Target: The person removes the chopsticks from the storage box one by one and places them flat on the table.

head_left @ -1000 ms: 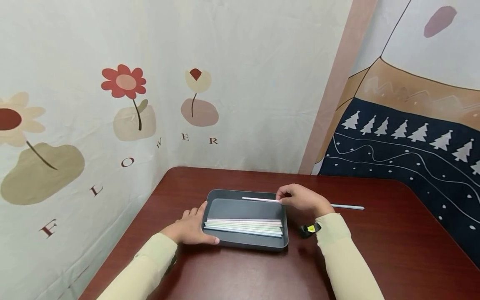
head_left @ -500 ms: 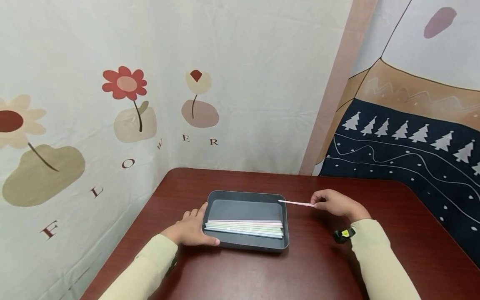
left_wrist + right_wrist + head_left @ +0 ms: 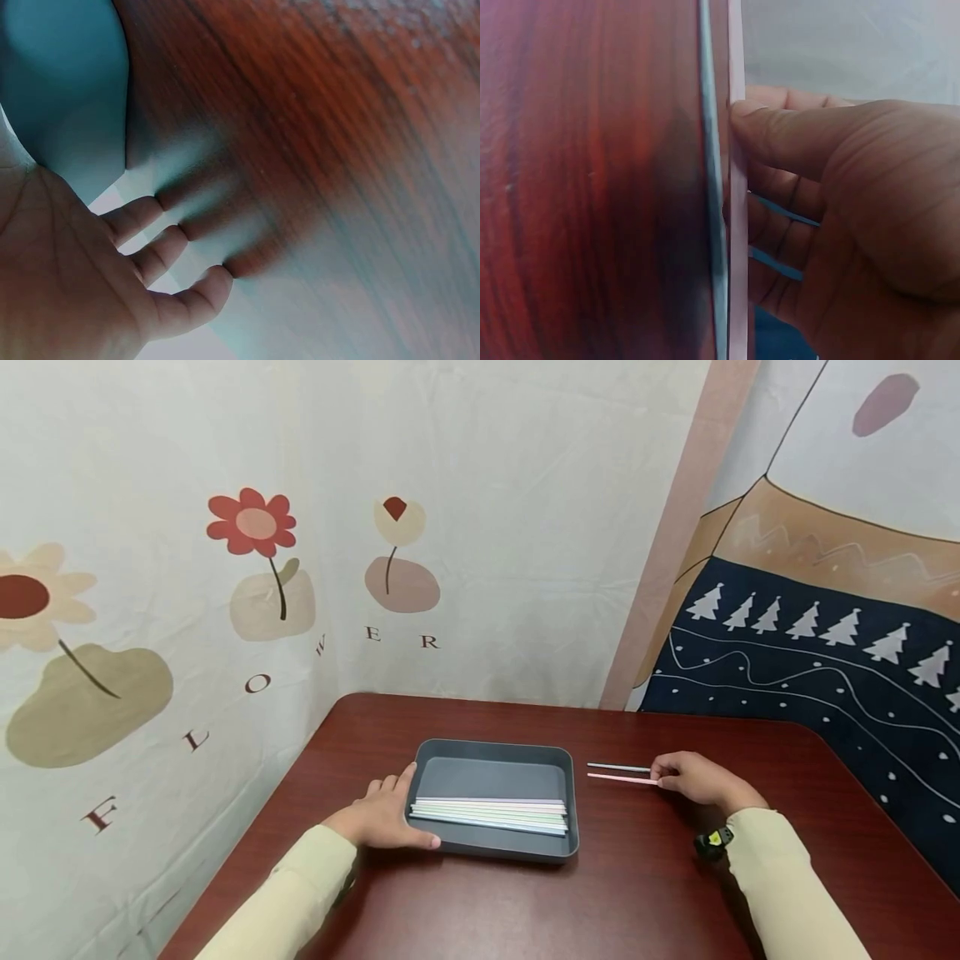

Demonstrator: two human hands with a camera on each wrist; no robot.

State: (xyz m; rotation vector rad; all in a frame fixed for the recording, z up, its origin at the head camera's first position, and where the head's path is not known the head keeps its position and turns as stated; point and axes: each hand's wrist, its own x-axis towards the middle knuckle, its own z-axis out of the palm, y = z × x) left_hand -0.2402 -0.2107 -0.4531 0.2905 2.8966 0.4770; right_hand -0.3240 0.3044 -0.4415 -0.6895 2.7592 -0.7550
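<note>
My right hand [image 3: 697, 777] pinches a pale pink chopstick [image 3: 621, 778] between thumb and fingers, over the table to the right of the tray. Just beyond it lies a pale blue chopstick [image 3: 618, 767], nearly parallel; in the right wrist view this blue chopstick [image 3: 709, 97] runs alongside the pink one [image 3: 736, 52]. At the near left corner of a dark grey rectangular tray [image 3: 487, 774] rests my left hand [image 3: 378, 817], thumb along the front side and fingers stretched along the left side. Several pastel chopsticks [image 3: 487, 817] lie side by side in the tray's front half.
The reddish-brown wooden table [image 3: 510, 910] meets printed cloth hangings [image 3: 517, 568] at its back and left. A dark blue tree-patterned cloth [image 3: 810, 668] hangs at the right. A small black wrist device [image 3: 712, 842] sits below the right wrist.
My right hand has carried the pink chopstick from over the tray's back right out to the right, beside the blue one, and lowered it. The left hand and tray have stayed put.
</note>
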